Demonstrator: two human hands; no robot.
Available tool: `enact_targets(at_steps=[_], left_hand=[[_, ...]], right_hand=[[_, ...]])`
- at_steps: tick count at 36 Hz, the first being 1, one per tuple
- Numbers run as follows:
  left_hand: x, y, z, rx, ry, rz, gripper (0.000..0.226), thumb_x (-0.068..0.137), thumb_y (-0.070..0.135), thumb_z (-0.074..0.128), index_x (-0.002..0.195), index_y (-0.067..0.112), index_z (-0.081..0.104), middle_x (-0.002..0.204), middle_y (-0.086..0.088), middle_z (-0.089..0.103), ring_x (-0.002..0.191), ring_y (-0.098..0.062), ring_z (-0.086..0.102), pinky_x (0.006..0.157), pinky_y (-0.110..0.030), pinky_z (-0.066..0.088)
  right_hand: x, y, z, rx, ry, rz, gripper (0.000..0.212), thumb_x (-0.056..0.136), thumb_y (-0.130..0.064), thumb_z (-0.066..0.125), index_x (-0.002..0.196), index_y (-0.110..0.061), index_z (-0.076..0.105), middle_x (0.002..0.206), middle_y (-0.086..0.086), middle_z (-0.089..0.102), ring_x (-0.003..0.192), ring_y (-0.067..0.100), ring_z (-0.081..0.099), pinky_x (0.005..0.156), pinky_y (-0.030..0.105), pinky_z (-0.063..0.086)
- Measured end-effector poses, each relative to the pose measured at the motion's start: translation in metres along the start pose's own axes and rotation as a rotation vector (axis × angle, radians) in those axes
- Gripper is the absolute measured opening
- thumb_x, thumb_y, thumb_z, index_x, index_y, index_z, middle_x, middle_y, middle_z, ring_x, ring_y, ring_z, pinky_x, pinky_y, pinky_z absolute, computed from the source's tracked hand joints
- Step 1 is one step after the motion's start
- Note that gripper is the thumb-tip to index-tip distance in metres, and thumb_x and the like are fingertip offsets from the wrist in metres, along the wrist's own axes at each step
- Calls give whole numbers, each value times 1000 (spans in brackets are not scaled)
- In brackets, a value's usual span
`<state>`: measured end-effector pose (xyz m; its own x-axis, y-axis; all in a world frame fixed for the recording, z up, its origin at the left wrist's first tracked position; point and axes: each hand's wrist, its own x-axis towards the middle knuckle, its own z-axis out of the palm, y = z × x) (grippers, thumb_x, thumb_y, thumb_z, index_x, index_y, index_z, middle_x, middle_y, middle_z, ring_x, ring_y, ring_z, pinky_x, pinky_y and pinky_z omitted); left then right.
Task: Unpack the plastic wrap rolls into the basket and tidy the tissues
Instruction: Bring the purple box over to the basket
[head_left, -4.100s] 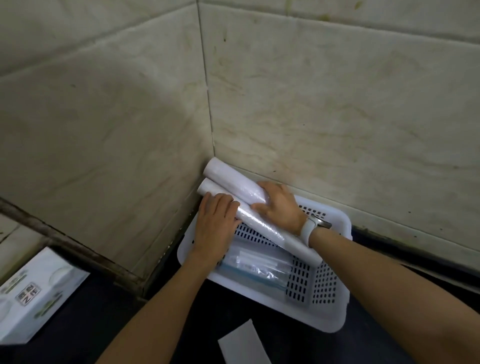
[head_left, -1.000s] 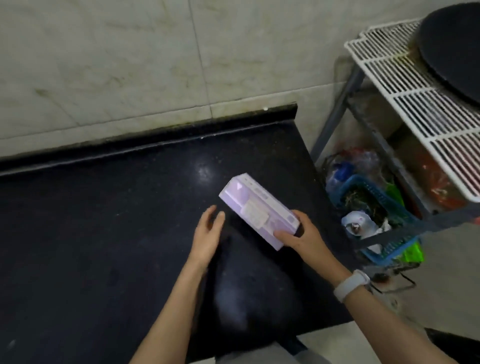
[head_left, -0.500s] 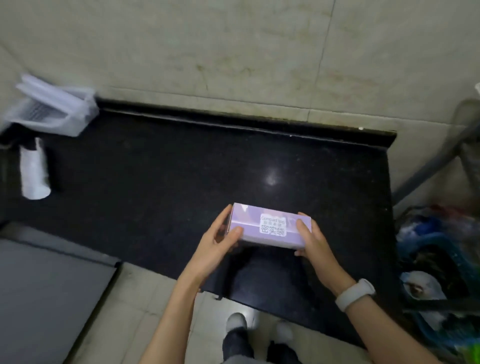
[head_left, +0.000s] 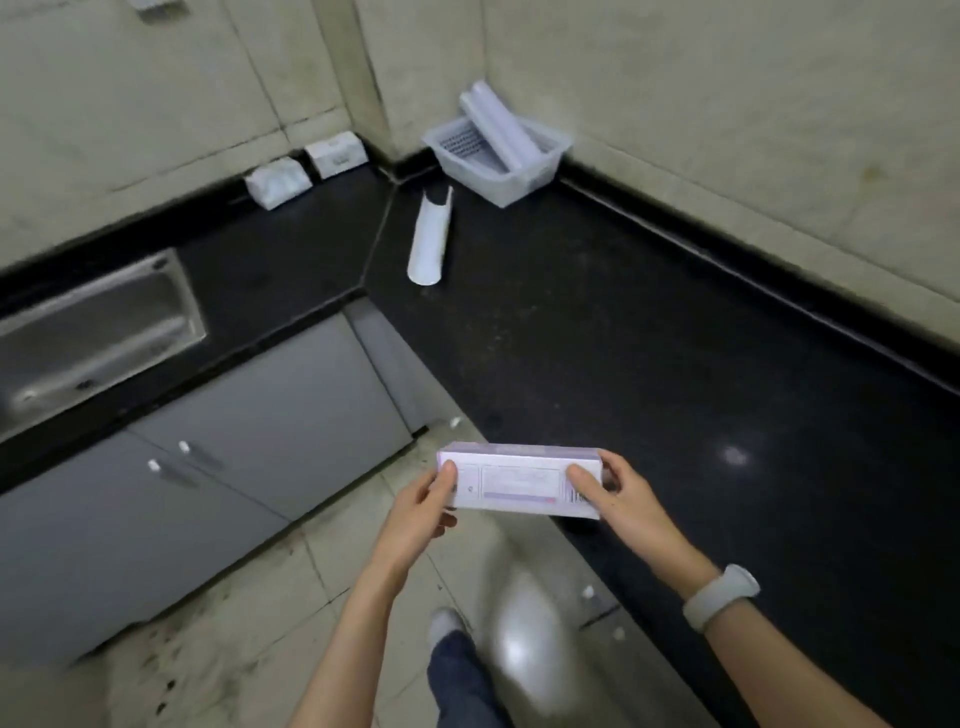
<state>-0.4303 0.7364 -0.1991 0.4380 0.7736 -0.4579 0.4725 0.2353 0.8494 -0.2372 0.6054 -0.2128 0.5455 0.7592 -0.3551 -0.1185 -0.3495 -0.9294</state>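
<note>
Purple box (head_left: 521, 486) held level, long axis left-right, left hand (head_left: 421, 512) and right hand (head_left: 618, 499) gripping its ends, basket (head_left: 498, 176) well beyond

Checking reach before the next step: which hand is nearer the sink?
Left. The left hand grips the purple box's end on the side toward the sink; the right hand grips the far end.

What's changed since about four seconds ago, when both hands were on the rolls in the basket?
Both hands have let go of the rolls and come away from the white basket. The left hand and right hand now hold a purple box by its ends, out over the floor, off the black counter where it was picked up. The rolls stay propped in the basket in the corner.
</note>
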Motion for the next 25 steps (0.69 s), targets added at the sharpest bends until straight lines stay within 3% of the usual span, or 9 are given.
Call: enact_targets(at_steps=[3, 5, 8, 12, 15, 20, 23, 25], left_hand=[[33, -1, -49, -18, 41, 14, 36, 89, 49, 51, 116, 27, 60, 111, 7, 64, 94, -12, 61, 78, -26, 49], [56, 5, -83, -35, 64, 54, 38, 89, 44, 54, 121, 23, 57, 124, 2, 60, 105, -13, 58, 88, -30, 48], [87, 19, -132, -71, 116, 107, 53, 88, 39, 57, 135, 20, 43, 138, 5, 45, 119, -13, 49, 101, -32, 41], [122, 41, -187, -130, 68, 80, 85, 77, 58, 57, 147, 24, 23, 134, 8, 42, 119, -9, 45, 100, -29, 37], [151, 54, -210, -193, -19, 34, 110, 60, 70, 58, 149, 24, 12, 136, 4, 47, 125, -14, 47, 110, -39, 34], [213, 68, -226, -353, 34, 35, 88, 76, 49, 66, 146, 22, 20, 127, 2, 59, 115, -16, 58, 104, -41, 41], [249, 79, -229, -417, -27, 48, 62, 79, 38, 68, 132, 22, 41, 116, 0, 66, 93, -10, 69, 76, -26, 55], [272, 89, -231, -338, -50, 101, 40, 78, 34, 70, 115, 29, 54, 116, -2, 67, 89, -8, 70, 69, -21, 54]], right_hand=[[40, -20, 47, 51, 0, 72, 27, 88, -38, 56, 105, -18, 61, 93, -7, 67, 75, -2, 62, 60, 8, 47], [65, -33, 78, 113, -39, 160, 31, 88, -43, 53, 101, -17, 64, 91, -2, 68, 77, 10, 64, 63, 20, 50], [101, -51, 123, 204, -90, 223, 43, 88, -46, 52, 99, -8, 67, 81, 6, 64, 71, 20, 54, 62, 30, 42], [139, -71, 178, 386, -227, 286, 42, 80, -46, 60, 100, -10, 66, 70, 1, 69, 59, 16, 60, 53, 24, 46], [162, -82, 215, 366, -357, 295, 47, 68, -43, 66, 100, -9, 60, 66, 2, 69, 56, 14, 63, 48, 21, 47], [201, -99, 253, 47, -490, 257, 50, 65, -41, 71, 107, -18, 56, 100, -2, 70, 84, 9, 69, 63, 21, 54], [227, -113, 262, -109, -537, 207, 44, 75, -33, 71, 112, -23, 51, 112, -6, 64, 97, 7, 65, 78, 24, 55], [249, -124, 266, -180, -582, 167, 49, 77, -30, 71, 120, -22, 49, 120, -6, 61, 107, 6, 60, 87, 24, 52]])
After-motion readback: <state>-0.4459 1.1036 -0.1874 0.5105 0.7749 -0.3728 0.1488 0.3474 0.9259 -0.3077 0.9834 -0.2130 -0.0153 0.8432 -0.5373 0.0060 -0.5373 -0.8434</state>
